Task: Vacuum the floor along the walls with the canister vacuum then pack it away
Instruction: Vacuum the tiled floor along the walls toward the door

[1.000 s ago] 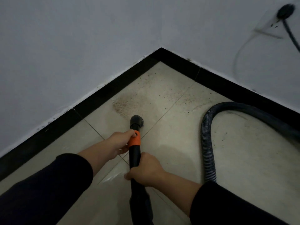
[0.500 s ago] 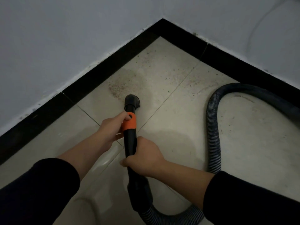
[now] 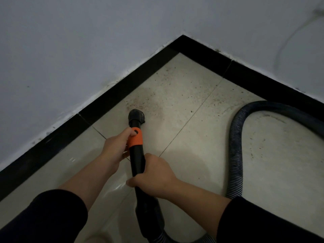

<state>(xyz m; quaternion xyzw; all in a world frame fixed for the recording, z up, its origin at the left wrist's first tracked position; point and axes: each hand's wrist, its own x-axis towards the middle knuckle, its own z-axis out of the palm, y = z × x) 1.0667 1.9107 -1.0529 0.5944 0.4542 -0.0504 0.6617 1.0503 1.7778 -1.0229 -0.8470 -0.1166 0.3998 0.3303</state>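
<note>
I hold a black vacuum wand [image 3: 137, 161] with an orange collar [image 3: 135, 138]. My left hand [image 3: 114, 149] grips it at the collar, and my right hand [image 3: 154, 178] grips the tube lower down. The round black nozzle [image 3: 135, 116] rests on the beige tile floor [image 3: 201, 137], at the near edge of a patch of brown dirt specks [image 3: 147, 100] close to the left wall. A dark ribbed hose [image 3: 236, 146] loops over the floor on the right and runs back under my right arm. The canister is out of view.
Two white walls [image 3: 70, 50] meet at a corner [image 3: 182, 36] ahead, each lined with a black skirting board [image 3: 122, 90]. More specks lie scattered toward the corner and on the right-hand tile. A thin curved mark shows on the right wall.
The view has dropped away from the wall plug at top right. The nozzle has slid forward and left, from the tile joint to the edge of the dirt patch. Both hands keep their grip.
</note>
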